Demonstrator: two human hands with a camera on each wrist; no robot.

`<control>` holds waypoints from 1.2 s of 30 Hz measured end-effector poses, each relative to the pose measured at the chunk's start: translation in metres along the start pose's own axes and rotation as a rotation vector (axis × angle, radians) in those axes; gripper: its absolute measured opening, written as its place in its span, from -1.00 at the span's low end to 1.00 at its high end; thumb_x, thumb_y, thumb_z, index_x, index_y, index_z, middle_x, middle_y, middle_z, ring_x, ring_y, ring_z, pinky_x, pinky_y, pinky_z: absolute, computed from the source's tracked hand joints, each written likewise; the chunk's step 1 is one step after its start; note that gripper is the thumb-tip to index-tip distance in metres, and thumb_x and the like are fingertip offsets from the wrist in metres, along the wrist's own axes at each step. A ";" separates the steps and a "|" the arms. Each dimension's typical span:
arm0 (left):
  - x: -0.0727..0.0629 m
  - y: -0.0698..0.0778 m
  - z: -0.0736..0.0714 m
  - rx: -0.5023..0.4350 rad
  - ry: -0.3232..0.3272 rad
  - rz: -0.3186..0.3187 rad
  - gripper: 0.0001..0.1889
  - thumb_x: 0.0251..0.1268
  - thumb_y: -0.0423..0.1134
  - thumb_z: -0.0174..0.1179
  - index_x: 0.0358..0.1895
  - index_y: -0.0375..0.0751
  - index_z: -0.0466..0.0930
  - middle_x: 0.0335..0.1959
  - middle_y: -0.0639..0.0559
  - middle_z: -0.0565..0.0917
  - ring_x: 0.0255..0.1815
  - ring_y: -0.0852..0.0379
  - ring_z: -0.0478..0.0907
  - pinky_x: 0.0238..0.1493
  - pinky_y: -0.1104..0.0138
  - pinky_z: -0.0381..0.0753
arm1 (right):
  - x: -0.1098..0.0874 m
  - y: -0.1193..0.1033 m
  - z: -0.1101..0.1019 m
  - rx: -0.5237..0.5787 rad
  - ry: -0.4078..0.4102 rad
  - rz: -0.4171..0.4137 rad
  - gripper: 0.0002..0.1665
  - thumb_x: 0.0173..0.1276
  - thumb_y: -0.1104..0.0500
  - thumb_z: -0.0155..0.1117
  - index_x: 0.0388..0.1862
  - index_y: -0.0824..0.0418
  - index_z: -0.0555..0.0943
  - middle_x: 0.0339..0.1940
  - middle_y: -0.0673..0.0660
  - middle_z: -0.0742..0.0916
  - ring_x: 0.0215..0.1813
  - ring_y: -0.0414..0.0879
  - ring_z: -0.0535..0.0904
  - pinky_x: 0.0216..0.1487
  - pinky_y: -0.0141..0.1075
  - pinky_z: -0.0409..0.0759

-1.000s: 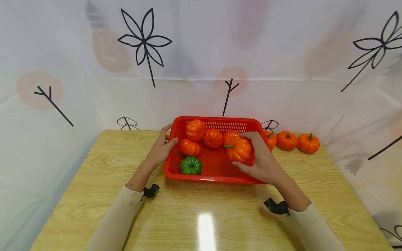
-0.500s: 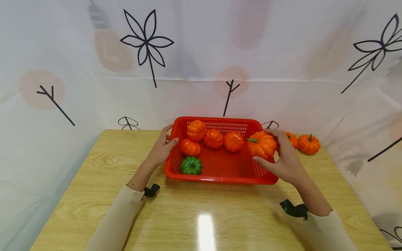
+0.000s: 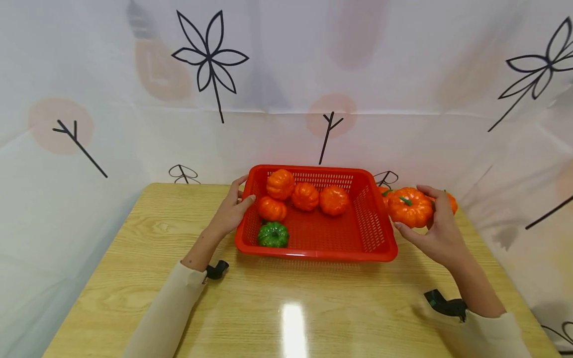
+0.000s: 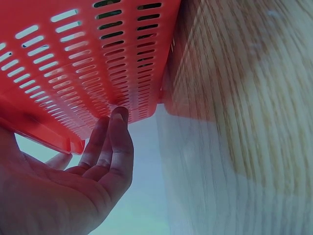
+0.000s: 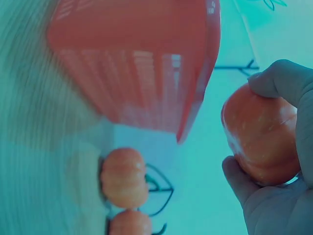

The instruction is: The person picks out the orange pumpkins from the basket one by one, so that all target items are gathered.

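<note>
Grips an orange pumpkin (image 3: 409, 207) in the right hand (image 3: 440, 236), with the thumb on the near side and the fingers round the far side. Holds it up in the air, with its green stem showing on top, just past the right end of the red basket (image 3: 320, 231) and apart from it. Holds the basket by its left end with the left hand (image 3: 230, 214), thumb over the rim, fingers against the outside of the wall full of holes. Has four loose pumpkins (image 3: 305, 196) in the basket, all orange, close together at the back and left. Has a green pumpkin (image 3: 273, 235) in there too, in the front left corner, just in front of an orange one. Has spare pumpkins (image 3: 451, 203) on the wooden table (image 3: 358, 303), to the right of the basket, partly hidden behind the right hand and what it holds. Shows two of them side by side in the right wrist view. Wears long cream sleeves (image 3: 163, 313) and small black things (image 3: 217, 270) at the wrists. Faces a white sheet (image 3: 268, 74) with black plant drawings and soft pink spots.
</note>
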State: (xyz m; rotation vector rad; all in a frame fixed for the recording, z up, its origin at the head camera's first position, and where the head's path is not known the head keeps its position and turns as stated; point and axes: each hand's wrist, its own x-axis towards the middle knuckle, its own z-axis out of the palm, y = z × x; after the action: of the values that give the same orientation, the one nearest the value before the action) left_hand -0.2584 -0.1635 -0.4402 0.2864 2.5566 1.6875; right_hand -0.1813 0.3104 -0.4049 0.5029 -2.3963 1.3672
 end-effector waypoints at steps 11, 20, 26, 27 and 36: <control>0.001 -0.004 0.000 -0.017 -0.003 0.007 -0.30 0.68 -0.10 0.04 0.73 0.09 -0.02 0.09 -0.29 0.51 -0.04 -0.18 0.69 -0.12 0.08 0.84 | -0.005 0.033 -0.009 -0.067 0.032 0.066 0.07 0.13 0.55 0.54 0.53 0.48 0.14 0.45 0.26 0.30 0.17 -0.26 0.43 0.02 -0.73 0.50; 0.001 -0.003 0.000 -0.011 -0.003 0.009 -0.30 0.68 -0.11 0.03 0.73 0.09 -0.02 0.08 -0.29 0.52 -0.05 -0.18 0.70 -0.13 0.07 0.84 | -0.010 0.056 -0.008 -0.124 -0.047 0.176 0.03 0.29 0.31 0.58 0.55 0.44 0.13 0.41 0.39 0.31 0.17 -0.36 0.36 0.01 -0.75 0.46; 0.001 -0.003 0.000 -0.008 -0.007 0.013 -0.30 0.68 -0.10 0.04 0.73 0.09 -0.02 0.08 -0.28 0.52 -0.06 -0.18 0.70 -0.13 0.07 0.84 | -0.015 0.073 -0.004 -0.200 -0.086 0.149 -0.02 0.22 0.33 0.62 0.49 0.46 0.26 0.34 0.43 0.44 0.12 -0.35 0.32 -0.02 -0.72 0.38; 0.001 -0.003 0.000 -0.008 -0.008 0.014 -0.30 0.68 -0.10 0.04 0.73 0.09 -0.03 0.09 -0.28 0.52 -0.06 -0.18 0.70 -0.12 0.07 0.84 | -0.015 0.075 -0.003 -0.208 -0.088 0.151 -0.03 0.21 0.33 0.63 0.49 0.44 0.28 0.32 0.41 0.47 0.11 -0.34 0.32 -0.02 -0.70 0.37; 0.001 -0.003 -0.001 -0.010 -0.014 0.021 -0.29 0.68 -0.10 0.04 0.73 0.06 -0.04 0.09 -0.30 0.51 -0.06 -0.17 0.70 -0.13 0.08 0.84 | -0.017 0.090 0.002 -0.225 -0.165 0.139 -0.06 0.17 0.36 0.64 0.47 0.40 0.37 0.36 0.40 0.51 0.15 -0.07 0.42 -0.03 -0.68 0.41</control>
State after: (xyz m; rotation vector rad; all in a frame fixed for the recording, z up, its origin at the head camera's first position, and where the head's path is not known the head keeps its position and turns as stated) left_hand -0.2594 -0.1652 -0.4428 0.3248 2.5434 1.6986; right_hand -0.2083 0.3542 -0.4808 0.4093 -2.7224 1.1272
